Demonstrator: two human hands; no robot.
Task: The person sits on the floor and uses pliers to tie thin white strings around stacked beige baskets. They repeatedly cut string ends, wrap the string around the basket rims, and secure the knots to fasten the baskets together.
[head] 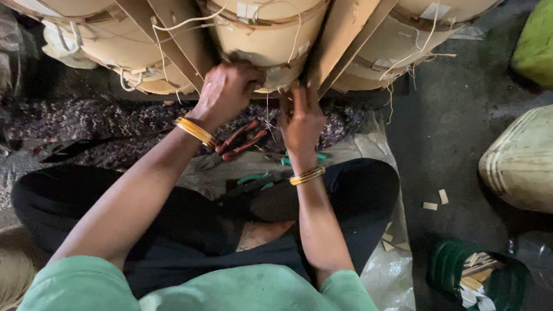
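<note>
The left hand (227, 92) was clenched against the lower rim of a tan cylindrical drum (268, 40), apparently pinching a pale string (296, 37) there, though the grip itself was hidden. The right hand (300, 124) reached up just beside it, fingers extended and pressed to the same rim, grasping nothing that could be seen. Below the wrists, red-handled pliers (239, 144) and green-handled pliers (256, 179) lay on plastic sheeting (368, 150) over the lap

One head-worn view looks steeply down, close over lap and floor (455, 132).
</note>
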